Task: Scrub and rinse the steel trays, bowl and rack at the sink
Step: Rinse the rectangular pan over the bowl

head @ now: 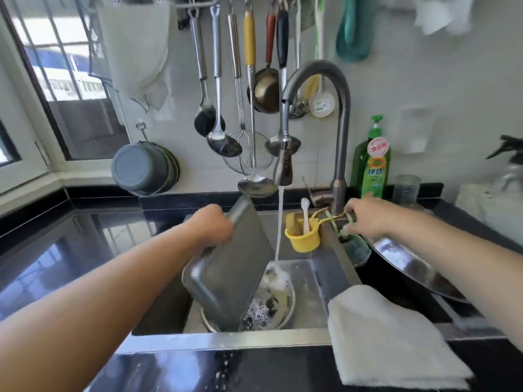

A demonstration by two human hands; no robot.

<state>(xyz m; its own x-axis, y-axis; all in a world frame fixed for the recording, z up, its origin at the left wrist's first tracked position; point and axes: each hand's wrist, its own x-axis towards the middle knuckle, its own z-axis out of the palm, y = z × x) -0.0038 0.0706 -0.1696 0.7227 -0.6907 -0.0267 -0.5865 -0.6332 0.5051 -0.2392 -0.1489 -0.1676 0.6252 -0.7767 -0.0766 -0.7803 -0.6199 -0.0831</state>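
A black glossy stone tabletop [70,250] is running along the left, with a round grey basin [141,168] hanging on the white wall above it. The left hand [210,227] is reaching over the sunken steel sink [226,339], its fingers curling round the upper left edge of a rectangular steel tray [229,267] and gripping it. The tray is standing tilted, its underside facing the camera and its lower corner dipping into a round steel bowl [280,304] that is sitting in the sink, full of suds. A thin stream of water [278,224] is falling from the curved grey faucet [314,80] just beside the tray's right edge and splashing into the bowl. A small yellow plastic cup [302,239] is hanging at the sink's back wall. The right hand [365,219] is resting at the faucet's base lever; whether its fingers are gripping it I cannot tell. A green dish-soap bottle [372,165] is standing behind it. A folded white cloth [393,338] is draping over the sink's front right rim.
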